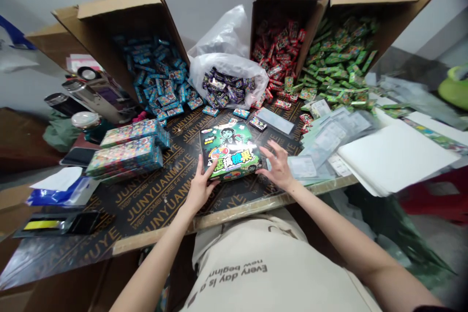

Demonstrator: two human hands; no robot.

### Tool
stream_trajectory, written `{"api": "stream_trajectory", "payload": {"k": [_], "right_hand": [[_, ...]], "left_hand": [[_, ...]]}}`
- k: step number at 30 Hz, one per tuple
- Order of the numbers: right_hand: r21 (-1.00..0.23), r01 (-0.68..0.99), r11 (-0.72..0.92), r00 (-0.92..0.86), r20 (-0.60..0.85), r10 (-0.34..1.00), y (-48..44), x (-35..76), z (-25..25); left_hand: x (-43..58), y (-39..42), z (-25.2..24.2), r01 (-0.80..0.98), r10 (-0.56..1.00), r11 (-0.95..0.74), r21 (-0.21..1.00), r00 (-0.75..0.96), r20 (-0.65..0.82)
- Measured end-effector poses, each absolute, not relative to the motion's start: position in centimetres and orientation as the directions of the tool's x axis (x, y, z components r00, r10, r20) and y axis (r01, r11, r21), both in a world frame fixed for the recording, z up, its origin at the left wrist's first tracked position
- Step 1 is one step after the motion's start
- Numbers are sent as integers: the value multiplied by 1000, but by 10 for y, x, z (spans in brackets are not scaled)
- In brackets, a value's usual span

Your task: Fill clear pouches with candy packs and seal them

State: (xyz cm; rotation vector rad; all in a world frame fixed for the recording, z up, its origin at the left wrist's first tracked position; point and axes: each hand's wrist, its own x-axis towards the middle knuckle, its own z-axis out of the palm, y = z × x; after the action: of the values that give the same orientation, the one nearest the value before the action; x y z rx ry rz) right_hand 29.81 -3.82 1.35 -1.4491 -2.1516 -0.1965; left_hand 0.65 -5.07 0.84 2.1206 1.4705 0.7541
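A closed green and black candy box point(232, 150) with a cartoon figure and large lettering on its lid lies on the dark printed tabletop in front of me. My left hand point(202, 183) grips its near left corner, the index finger along the side and the thumb at the front. At the box's right edge is my right hand point(277, 165), fingers spread and fingertips at the side. Just beyond the box lie a small blue packet point(241, 113), a dark packet point(258, 124) and a clear plastic sleeve point(272, 121).
Cartons hold blue packets point(161, 73), red packets point(280, 48) and green packets point(340, 53). Between them, a plastic bag point(199, 70) contains purple packets. Stacked colourful boxes point(124, 153) stand left; clear sleeves point(329, 136) and white sheets point(398, 156) lie right.
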Motion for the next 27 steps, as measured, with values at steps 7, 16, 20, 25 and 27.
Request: {"api": "stream_trajectory", "payload": {"k": [7,16,20,25,27], "right_hand": [[-23,647,762,-724,296,623,-7,295,20],[-49,630,775,-741,262,619,-29,260,45],[-151,562,813,-746,332,578,-20,240,50],[-496,350,795,-724,396,565,-9,155,82],[-653,227,723,-770,334,544,-13,95,86]], "left_hand": [[3,-50,7,759,935,-354,547,297,194],[23,-70,17,767,973,-225,601,207,100],[9,-78,31,656,965,-243,714,239,109],[-89,-98,38,677,707,21,736,-531,468],[-149,-111,31,560,312,196,805,-814,490]]}}
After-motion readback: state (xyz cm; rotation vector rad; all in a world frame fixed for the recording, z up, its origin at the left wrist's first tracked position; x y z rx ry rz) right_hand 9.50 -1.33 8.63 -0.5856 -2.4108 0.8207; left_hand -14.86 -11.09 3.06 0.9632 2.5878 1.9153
